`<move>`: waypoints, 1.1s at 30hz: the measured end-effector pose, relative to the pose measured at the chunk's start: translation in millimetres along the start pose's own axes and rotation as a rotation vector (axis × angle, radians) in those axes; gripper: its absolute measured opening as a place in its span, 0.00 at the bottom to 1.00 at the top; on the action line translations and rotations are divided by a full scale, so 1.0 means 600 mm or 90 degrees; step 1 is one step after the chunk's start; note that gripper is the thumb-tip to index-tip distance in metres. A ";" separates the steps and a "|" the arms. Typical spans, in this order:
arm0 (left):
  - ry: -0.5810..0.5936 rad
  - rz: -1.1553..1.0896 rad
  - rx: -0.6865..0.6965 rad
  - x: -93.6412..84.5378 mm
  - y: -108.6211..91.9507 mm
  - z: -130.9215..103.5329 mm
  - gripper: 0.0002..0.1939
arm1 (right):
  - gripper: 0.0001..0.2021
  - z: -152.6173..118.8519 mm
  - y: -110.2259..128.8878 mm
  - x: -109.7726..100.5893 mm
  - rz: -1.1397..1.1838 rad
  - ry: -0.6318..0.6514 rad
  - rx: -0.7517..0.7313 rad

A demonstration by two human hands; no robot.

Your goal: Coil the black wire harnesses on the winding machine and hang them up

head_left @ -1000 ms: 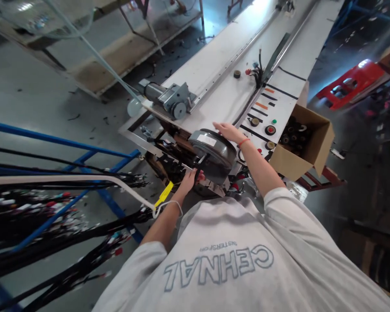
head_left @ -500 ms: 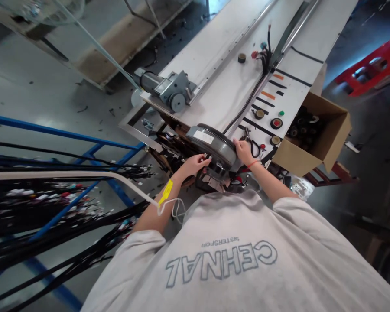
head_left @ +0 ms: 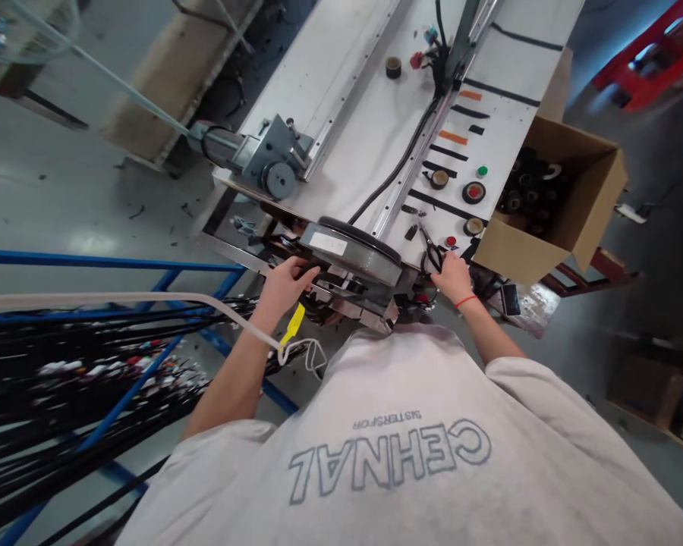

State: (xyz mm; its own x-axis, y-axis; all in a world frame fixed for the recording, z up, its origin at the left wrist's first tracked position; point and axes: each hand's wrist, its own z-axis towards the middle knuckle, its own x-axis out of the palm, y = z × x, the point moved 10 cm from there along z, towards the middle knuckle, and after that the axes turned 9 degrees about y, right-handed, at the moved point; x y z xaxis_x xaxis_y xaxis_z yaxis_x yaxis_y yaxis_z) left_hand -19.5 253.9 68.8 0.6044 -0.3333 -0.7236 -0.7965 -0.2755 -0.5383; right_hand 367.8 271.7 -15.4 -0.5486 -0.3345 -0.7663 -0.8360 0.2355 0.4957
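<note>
My left hand point(head_left: 283, 285) curls its fingers around the left edge of a dark round reel point(head_left: 353, 254) with a white label, which sits at the near end of a long white workbench point(head_left: 369, 129). My right hand point(head_left: 453, 276), a red band on its wrist, closes over the handles of black scissors point(head_left: 431, 250) that lie on the bench just right of the reel. A white cable with a yellow tag point(head_left: 292, 326) crosses my left wrist.
Bundles of black wires point(head_left: 73, 379) hang on a blue rack point(head_left: 108, 265) at the left. A grey motor point(head_left: 265, 158) sits on the bench's left corner. An open cardboard box point(head_left: 552, 197) holds black tape rolls. Red and green buttons point(head_left: 473, 191) are beside it.
My right hand slid off the reel's right side down to the scissors. My left hand dropped from the reel's front to its left lower edge. The view tilted down.
</note>
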 end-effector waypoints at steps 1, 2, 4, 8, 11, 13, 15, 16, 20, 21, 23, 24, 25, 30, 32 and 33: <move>-0.003 -0.013 -0.004 0.004 0.002 -0.001 0.22 | 0.16 -0.013 0.001 -0.003 0.046 0.048 0.000; -0.006 -0.024 -0.008 0.007 0.005 -0.001 0.22 | 0.14 -0.031 0.015 -0.002 0.109 0.108 -0.032; -0.010 -0.044 -0.009 0.009 0.007 0.000 0.22 | 0.13 -0.089 0.082 0.014 0.258 0.273 -0.180; -0.020 -0.060 -0.024 0.001 0.005 -0.002 0.25 | 0.27 -0.242 0.264 0.113 0.535 0.783 -0.389; -0.017 -0.031 -0.025 -0.001 -0.011 -0.010 0.29 | 0.38 -0.269 0.352 0.213 0.645 1.030 -0.248; -0.066 0.047 -0.026 -0.011 -0.021 -0.016 0.31 | 0.38 -0.238 0.361 0.259 0.619 0.977 -0.136; -0.147 0.145 -0.054 -0.026 -0.019 -0.021 0.34 | 0.36 -0.224 0.337 0.260 0.577 0.912 -0.106; -0.175 0.179 -0.078 -0.030 -0.012 -0.022 0.33 | 0.35 -0.227 0.318 0.243 0.572 0.893 -0.127; -0.011 0.008 -0.105 0.040 0.039 -0.003 0.18 | 0.33 -0.191 0.191 0.117 0.576 0.592 -0.208; 0.070 -0.127 -0.074 0.075 0.039 -0.001 0.21 | 0.32 -0.163 0.148 0.085 0.525 0.468 -0.177; 0.196 -0.427 0.005 0.133 0.012 -0.011 0.27 | 0.29 -0.106 0.071 0.037 0.337 0.264 -0.078; 0.216 -0.547 0.040 0.148 -0.004 -0.019 0.29 | 0.27 -0.079 0.045 0.020 0.225 0.193 -0.026; 0.204 -0.628 0.068 0.154 -0.016 -0.027 0.29 | 0.24 -0.054 0.030 0.007 0.122 0.138 0.014; 0.057 -0.805 0.104 0.155 -0.024 -0.058 0.26 | 0.23 0.021 0.090 -0.042 -0.001 -0.073 -0.098; 0.109 -0.946 0.021 0.182 -0.014 -0.052 0.20 | 0.25 0.027 0.142 -0.041 0.107 -0.042 -0.240; 0.164 -1.008 -0.030 0.199 -0.014 -0.048 0.17 | 0.26 0.026 0.167 -0.033 0.168 0.009 -0.301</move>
State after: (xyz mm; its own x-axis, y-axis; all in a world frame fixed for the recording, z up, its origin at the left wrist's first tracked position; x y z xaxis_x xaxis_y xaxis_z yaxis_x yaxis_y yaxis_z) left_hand 59.9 190.3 -0.6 0.7722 0.1661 0.6133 0.6022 -0.4992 -0.6230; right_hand 295.2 316.2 43.3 -0.7378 -0.3328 -0.5872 -0.5837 -0.1224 0.8027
